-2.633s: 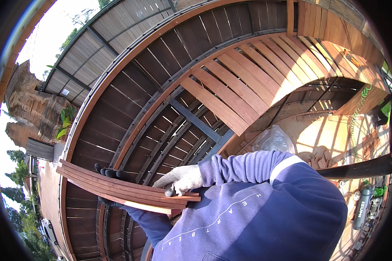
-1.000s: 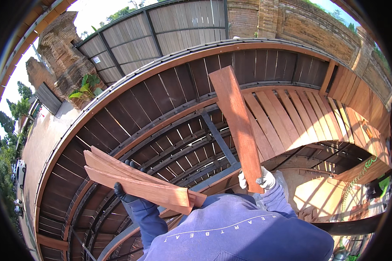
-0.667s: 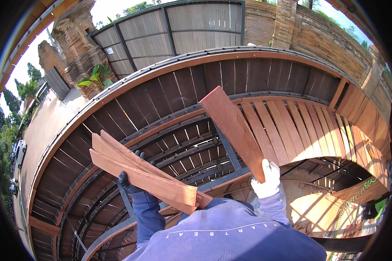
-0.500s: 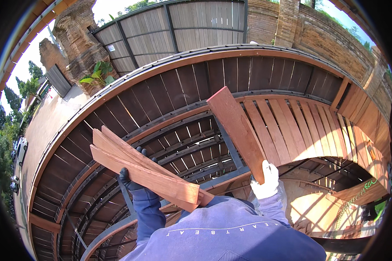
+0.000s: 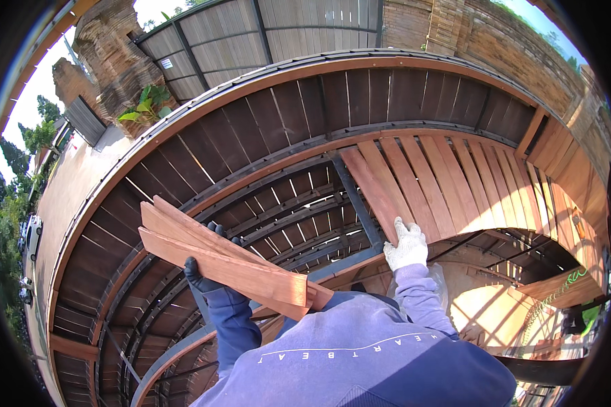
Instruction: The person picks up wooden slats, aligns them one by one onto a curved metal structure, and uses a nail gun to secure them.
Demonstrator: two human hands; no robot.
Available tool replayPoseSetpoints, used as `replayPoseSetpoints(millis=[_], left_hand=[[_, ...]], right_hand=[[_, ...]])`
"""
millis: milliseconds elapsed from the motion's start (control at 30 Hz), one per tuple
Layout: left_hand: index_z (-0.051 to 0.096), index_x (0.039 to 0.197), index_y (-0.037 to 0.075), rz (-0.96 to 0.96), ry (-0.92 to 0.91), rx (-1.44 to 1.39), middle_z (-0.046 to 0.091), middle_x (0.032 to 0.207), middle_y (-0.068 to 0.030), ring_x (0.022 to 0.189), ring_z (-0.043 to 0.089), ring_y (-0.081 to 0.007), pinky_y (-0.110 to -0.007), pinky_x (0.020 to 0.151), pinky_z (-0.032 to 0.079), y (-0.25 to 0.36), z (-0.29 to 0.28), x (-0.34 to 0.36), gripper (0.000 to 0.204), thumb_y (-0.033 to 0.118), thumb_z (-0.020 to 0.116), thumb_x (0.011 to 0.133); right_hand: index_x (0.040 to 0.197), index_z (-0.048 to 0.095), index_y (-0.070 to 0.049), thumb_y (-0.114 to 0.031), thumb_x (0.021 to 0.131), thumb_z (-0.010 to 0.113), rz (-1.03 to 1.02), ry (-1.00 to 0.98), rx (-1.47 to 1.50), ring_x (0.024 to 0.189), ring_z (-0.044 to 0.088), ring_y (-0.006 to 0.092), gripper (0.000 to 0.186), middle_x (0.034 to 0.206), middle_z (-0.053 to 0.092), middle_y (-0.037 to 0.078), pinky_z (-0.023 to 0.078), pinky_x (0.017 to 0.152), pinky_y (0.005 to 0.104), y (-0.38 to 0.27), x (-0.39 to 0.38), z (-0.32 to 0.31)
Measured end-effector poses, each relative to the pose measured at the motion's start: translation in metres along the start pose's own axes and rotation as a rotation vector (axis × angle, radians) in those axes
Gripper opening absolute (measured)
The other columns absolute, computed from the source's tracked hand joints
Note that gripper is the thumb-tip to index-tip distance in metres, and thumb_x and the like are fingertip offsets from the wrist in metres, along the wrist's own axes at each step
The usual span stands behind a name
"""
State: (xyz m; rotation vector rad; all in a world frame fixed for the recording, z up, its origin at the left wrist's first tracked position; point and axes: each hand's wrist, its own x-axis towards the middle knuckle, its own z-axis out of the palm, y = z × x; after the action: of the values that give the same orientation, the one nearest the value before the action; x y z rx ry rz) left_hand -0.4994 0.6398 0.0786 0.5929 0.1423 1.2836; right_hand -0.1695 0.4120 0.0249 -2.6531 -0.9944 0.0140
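My left hand [image 5: 198,273], in a dark glove, is closed round a fanned bundle of reddish wooden boards [image 5: 241,267], with its thumb on the near side and fingertips showing past the far side. The boards hang tilted over the open part of a curved dark metal frame [image 5: 355,200]. My right hand [image 5: 407,244], in a white knitted glove, lies with fingers stretched out on the near end of a single wooden board [image 5: 373,180]. That board rests on the frame, at the left end of a row of laid slats [image 5: 441,186].
A curved dark-slatted wall with a wooden rim [image 5: 278,115] arcs round the far side. Through the frame's openings show lower curved beams [image 5: 305,227]. An orange-handled tool [image 5: 577,227] lies on the slats at right. Beyond stand a grey panel fence [image 5: 319,41] and brick walls [image 5: 509,61].
My right hand has lowered the raised board onto the frame beside the other slats, and its fingers now lie on top. The left hand still holds its bundle, almost unmoved.
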Motion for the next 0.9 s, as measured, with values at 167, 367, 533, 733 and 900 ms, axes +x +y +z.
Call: replayPoseSetpoints(millis=[167, 367, 533, 733, 900], left_hand=[[0.027, 0.147, 0.004, 0.037, -0.005, 0.043, 0.046, 0.138, -0.0236, 0.124, 0.051, -0.0354, -0.050, 0.099, 0.048, 0.002, -0.011, 0.000, 0.089, 0.043, 0.064, 0.076], [0.031, 0.145, 0.004, 0.055, -0.020, 0.033, 0.048, 0.137, -0.0215, 0.125, 0.051, -0.0353, -0.055, 0.097, 0.048, 0.011, -0.031, 0.000, 0.085, 0.044, 0.064, 0.077], [0.031, 0.144, 0.002, 0.023, -0.061, 0.016, 0.047, 0.138, -0.0203, 0.125, 0.051, -0.0346, -0.054, 0.099, 0.046, 0.010, -0.038, 0.002, 0.084, 0.044, 0.063, 0.078], [0.030, 0.145, 0.004, -0.026, -0.052, 0.003, 0.048, 0.138, -0.0200, 0.125, 0.051, -0.0335, -0.054, 0.101, 0.045, 0.007, -0.038, 0.007, 0.084, 0.044, 0.062, 0.078], [0.027, 0.148, 0.007, 0.000, 0.059, 0.071, 0.045, 0.141, -0.0206, 0.126, 0.050, -0.0326, -0.052, 0.103, 0.044, 0.009, -0.041, 0.004, 0.082, 0.046, 0.056, 0.082]], right_hand=[[0.139, 0.047, -0.015, -0.035, 0.077, 0.072, 0.047, -0.074, -0.124, 0.112, 0.054, 0.0346, 0.070, 0.128, 0.050, 0.018, 0.048, 0.092, 0.0432, -0.024, 0.016, -0.003], [0.137, 0.048, -0.014, -0.035, 0.078, 0.072, 0.048, -0.025, -0.134, 0.109, 0.056, 0.0328, 0.068, 0.124, 0.052, 0.016, 0.050, 0.087, 0.0428, -0.034, 0.027, 0.007], [0.135, 0.050, -0.011, -0.033, 0.076, 0.072, 0.017, -0.021, -0.152, 0.109, 0.055, 0.0330, 0.066, 0.125, 0.052, 0.016, 0.048, 0.089, 0.0437, -0.034, 0.027, 0.011], [0.128, 0.056, -0.008, -0.029, 0.076, 0.071, -0.196, 0.255, -0.096, 0.109, 0.055, 0.0341, 0.059, 0.122, 0.056, 0.017, 0.044, 0.091, 0.0458, -0.008, 0.019, 0.016], [0.117, 0.059, -0.002, -0.008, 0.074, 0.072, 0.131, 0.372, 0.630, 0.092, 0.060, 0.0300, 0.045, 0.104, 0.060, 0.017, 0.050, 0.079, 0.0405, 0.029, -0.030, 0.018]])
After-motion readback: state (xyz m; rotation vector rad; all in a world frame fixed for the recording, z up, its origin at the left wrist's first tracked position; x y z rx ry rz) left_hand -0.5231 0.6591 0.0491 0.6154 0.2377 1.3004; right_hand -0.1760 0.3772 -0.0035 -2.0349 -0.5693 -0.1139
